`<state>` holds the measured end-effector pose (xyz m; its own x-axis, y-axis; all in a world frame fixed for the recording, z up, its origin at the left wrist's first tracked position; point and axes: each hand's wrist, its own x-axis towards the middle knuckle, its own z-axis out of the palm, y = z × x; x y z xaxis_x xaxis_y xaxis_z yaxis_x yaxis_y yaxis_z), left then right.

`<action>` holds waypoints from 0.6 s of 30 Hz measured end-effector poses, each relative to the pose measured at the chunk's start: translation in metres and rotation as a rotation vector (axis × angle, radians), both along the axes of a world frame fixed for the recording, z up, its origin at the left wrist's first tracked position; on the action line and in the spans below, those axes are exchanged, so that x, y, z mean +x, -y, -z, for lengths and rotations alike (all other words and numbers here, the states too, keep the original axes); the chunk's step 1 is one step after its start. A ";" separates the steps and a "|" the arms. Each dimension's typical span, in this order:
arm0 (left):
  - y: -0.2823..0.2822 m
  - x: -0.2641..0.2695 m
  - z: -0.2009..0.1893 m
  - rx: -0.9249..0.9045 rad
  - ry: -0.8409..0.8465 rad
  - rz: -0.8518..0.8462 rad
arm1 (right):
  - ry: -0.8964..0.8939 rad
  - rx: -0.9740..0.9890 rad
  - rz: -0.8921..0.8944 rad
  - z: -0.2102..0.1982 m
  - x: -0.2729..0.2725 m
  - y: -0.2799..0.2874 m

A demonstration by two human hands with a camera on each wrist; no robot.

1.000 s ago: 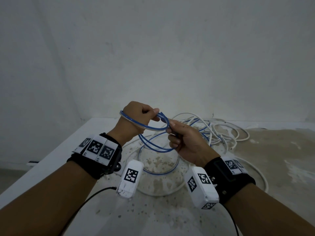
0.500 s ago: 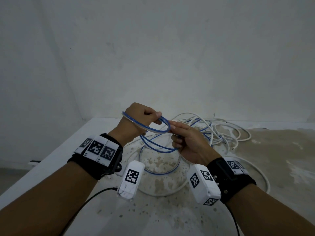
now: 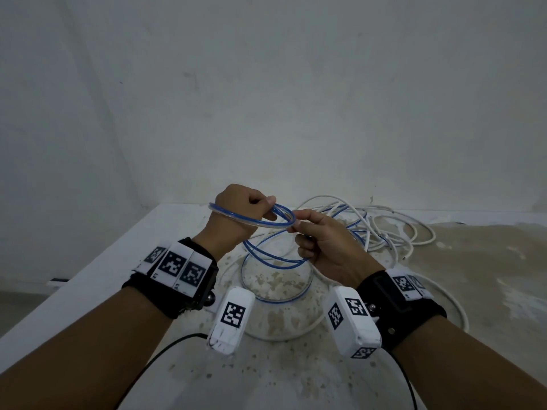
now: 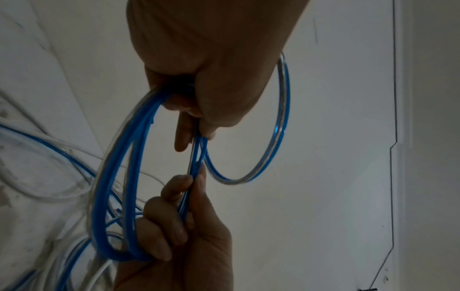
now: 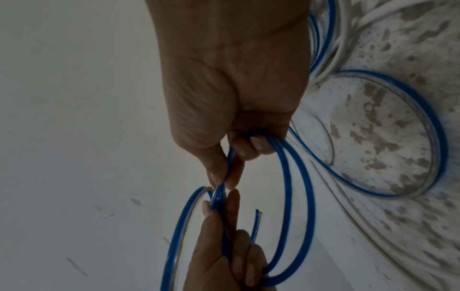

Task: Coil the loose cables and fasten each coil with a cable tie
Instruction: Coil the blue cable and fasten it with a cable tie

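Still gripping the thin blue-striped clear cable point(image 3: 268, 224) in both curled hands, left hand point(image 3: 242, 211) and right hand point(image 3: 328, 247); risking springy loops slipping free.

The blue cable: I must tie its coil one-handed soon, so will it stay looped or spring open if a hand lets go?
Likely springy: the blue cable holds smooth round loops rather than sagging limp. Both hands, left hand and right hand, grip it, suggesting it would unwind. Its glossy jacket may slip.
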<state>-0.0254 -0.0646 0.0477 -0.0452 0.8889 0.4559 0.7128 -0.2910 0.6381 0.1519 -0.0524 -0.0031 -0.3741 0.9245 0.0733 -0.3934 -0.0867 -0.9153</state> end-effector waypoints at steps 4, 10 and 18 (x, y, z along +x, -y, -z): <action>0.003 0.001 -0.003 -0.088 0.029 0.069 | 0.014 0.025 0.023 0.005 -0.003 0.001; 0.007 0.005 0.003 0.039 -0.076 0.123 | 0.071 0.052 0.073 0.002 -0.006 0.003; 0.004 0.008 -0.002 0.152 -0.052 0.065 | 0.267 0.148 0.039 -0.016 -0.008 0.008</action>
